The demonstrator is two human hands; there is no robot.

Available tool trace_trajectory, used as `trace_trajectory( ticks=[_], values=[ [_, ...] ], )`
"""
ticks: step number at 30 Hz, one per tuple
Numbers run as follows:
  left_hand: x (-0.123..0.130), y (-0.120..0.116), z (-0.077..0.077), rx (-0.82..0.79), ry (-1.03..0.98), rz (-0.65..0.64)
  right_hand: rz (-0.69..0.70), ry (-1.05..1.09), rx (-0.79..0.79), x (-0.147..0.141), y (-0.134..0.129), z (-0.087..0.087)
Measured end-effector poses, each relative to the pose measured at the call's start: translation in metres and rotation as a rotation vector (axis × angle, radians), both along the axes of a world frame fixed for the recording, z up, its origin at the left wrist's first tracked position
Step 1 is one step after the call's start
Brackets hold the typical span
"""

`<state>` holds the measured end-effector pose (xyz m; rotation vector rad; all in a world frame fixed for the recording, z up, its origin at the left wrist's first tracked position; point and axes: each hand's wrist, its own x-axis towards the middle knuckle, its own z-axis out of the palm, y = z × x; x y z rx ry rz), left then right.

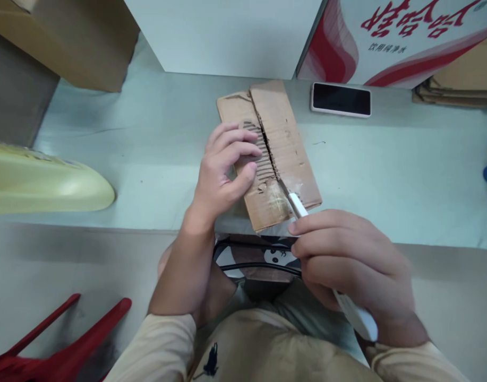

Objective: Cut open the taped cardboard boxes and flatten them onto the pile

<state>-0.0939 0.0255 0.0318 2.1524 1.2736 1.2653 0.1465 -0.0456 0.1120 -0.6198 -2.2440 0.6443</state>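
Note:
A flat piece of brown cardboard (pixel 295 143) lies near the table's front edge, its corner reaching just over it. A dark slit runs down its length, and corrugated ridges show to the left of the slit. My left hand (pixel 227 164) rests on the cardboard's left part, fingers apart and slightly bent. My right hand (pixel 350 260) is closed around a white utility knife (pixel 298 206). The blade's tip touches the cardboard at the lower end of the slit. Most of the knife's handle is hidden in my fingers; its white rear end sticks out below.
A phone (pixel 341 100) lies on the pale green table (pixel 163 148). Behind stand a white box (pixel 227 37) and a red-and-white printed box (pixel 386 48). Brown boxes (pixel 84 42) and a yellow-green container (pixel 48 180) are at left. A red stool (pixel 68 339) stands below.

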Motion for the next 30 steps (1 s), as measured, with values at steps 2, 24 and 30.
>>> trace_trajectory(
  ticks=[2,24,30],
  values=[
    [0.000,0.000,0.000,0.011,-0.005,-0.002,0.028,0.085,0.042,-0.004,0.002,-0.005],
    [0.001,-0.001,0.000,-0.043,0.022,0.041,0.070,-0.010,0.107,-0.026,0.002,-0.016],
    [0.000,-0.002,0.003,-0.061,0.064,0.047,0.119,-0.014,0.015,-0.022,0.002,-0.011]
  ],
)
